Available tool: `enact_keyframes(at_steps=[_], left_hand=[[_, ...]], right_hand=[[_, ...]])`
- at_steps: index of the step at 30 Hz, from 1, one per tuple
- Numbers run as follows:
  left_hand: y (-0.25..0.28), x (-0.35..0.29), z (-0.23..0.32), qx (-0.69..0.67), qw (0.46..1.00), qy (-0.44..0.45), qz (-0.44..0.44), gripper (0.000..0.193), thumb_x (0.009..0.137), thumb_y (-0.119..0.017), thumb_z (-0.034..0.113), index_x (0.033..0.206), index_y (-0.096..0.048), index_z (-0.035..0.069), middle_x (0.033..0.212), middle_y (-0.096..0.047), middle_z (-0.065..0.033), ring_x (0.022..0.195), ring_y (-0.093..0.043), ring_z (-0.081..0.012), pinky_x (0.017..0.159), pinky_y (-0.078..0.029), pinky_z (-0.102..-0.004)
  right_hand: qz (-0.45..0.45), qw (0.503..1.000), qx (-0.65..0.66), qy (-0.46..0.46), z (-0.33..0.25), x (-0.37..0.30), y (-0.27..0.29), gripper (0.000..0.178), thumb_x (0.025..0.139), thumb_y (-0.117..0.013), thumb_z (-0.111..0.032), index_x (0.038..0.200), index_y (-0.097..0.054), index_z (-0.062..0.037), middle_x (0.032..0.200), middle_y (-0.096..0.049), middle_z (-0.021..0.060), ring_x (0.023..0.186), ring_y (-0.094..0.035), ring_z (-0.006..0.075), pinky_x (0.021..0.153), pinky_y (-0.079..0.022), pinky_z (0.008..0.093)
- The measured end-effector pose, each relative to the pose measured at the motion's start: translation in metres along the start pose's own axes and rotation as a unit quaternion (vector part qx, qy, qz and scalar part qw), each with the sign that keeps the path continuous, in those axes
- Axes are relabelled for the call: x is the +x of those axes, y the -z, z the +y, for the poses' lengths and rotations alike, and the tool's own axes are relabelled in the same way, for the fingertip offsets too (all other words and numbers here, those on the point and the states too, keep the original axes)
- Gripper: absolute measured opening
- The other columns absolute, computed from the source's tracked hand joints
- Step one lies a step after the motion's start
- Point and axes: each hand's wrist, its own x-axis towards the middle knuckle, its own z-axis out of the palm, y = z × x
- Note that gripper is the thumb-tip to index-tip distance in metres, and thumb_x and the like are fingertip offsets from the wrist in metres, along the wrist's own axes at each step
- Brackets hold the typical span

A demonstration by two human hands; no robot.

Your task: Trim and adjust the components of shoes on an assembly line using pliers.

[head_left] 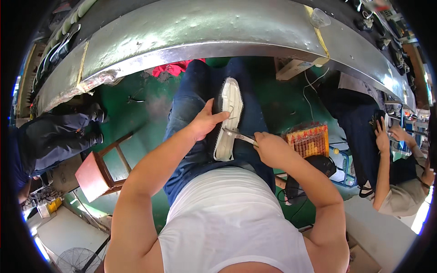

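Observation:
A shoe lies sole-up on my lap, its white sole edged by a dark upper. My left hand grips the shoe's left side, thumb over the sole. My right hand holds a small metal tool, like scissors or pliers, whose tip touches the sole near its lower half. I sit in blue jeans and a white sleeveless shirt.
A long grey metal workbench curves across the top. A small wooden stool stands on the green floor at left. A person in dark clothes sits at far left, and another person works at right beside a crate of orange spools.

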Motion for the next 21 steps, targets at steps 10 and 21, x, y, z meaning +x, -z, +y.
enact_keyframes(at_steps=[10, 21], left_hand=[[0.003, -0.006, -0.004, 0.019, 0.999, -0.002, 0.033, 0.087, 0.086, -0.075, 0.021, 0.15, -0.022, -0.003, 0.137, -0.051, -0.0198, 0.126, -0.051, -0.025, 0.108, -0.04, -0.0369], [-0.005, -0.025, -0.017, 0.02, 0.999, -0.031, -0.005, 0.103, 0.087, -0.073, 0.013, 0.159, 0.002, 0.012, 0.149, -0.04, -0.0179, 0.135, -0.043, -0.0252, 0.113, -0.033, -0.0348]], right_hand=[[0.029, 0.995, 0.09, 0.036, -0.009, 0.012, -0.01, 0.023, 0.089, -0.064, -0.02, 0.1, -0.064, 0.0004, 0.089, -0.069, 0.0189, 0.083, -0.069, 0.0339, 0.076, -0.054, 0.0414], [0.014, 0.999, 0.046, 0.013, -0.013, -0.018, -0.016, 0.022, 0.09, -0.063, -0.018, 0.095, -0.06, 0.0029, 0.089, -0.067, 0.022, 0.083, -0.067, 0.0362, 0.077, -0.054, 0.043]])
